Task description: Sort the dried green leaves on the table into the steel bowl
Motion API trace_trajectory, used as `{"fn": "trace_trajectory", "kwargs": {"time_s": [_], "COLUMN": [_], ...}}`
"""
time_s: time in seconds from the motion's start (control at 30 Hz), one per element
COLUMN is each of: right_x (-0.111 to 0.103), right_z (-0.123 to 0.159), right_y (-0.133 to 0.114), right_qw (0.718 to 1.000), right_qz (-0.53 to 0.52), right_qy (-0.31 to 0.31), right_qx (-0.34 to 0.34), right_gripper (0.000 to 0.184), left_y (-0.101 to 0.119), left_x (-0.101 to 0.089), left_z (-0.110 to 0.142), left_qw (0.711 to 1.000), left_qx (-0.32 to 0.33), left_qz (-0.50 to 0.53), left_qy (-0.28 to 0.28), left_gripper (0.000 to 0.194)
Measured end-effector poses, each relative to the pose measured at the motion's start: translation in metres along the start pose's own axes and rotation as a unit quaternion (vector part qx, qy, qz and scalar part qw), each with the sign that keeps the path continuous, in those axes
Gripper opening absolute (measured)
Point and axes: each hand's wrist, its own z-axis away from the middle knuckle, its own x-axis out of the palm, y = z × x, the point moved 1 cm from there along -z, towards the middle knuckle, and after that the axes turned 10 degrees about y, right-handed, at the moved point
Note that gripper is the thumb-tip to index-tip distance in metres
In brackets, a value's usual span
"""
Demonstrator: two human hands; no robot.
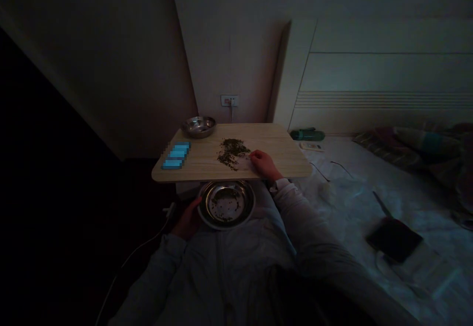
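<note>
A loose spread of small dark green pieces point(233, 149), too small to identify, lies on the light wooden tabletop point(269, 136). My right hand point(263, 164) rests at the right edge of that spread, fingers curled together; whatever they may pinch is hidden. Below the table's front edge, my left hand point(189, 217) grips the left rim of a steel basin point(236, 220) on my lap. Several of the same green bits are scattered over the basin's bottom. A second steel bowl point(199, 127) stands at the table's far left corner.
A lit phone point(176, 155) lies on the table's left side. Right of the table is a bed point(347, 168) with a green bottle point(307, 134), a remote control point(311, 146) and a dark flat object point(394, 239). A white cable point(135, 249) runs down at the left.
</note>
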Motion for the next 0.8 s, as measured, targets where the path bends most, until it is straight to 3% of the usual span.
{"fn": "trace_trajectory", "kwargs": {"time_s": [0.3, 0.6, 0.8], "right_x": [-0.002, -0.005, -0.003], "right_z": [0.001, 0.006, 0.004], "right_y": [-0.005, -0.008, -0.005], "right_qw": [0.999, 0.998, 0.998], "right_qz": [0.036, 0.010, -0.005], "right_qy": [0.005, -0.057, -0.062], "right_qx": [0.013, 0.000, -0.021], "right_gripper": [0.013, 0.016, 0.014], "left_y": [0.003, 0.002, 0.001], "left_x": [-0.001, -0.002, -0.007], "left_z": [0.005, 0.001, -0.007], "left_qw": [1.000, 1.000, 0.999], "left_qx": [-0.003, -0.001, 0.002], "left_qz": [0.004, 0.007, 0.011], "left_qy": [-0.029, -0.026, -0.033], "left_gripper": [0.033, 0.037, 0.037]}}
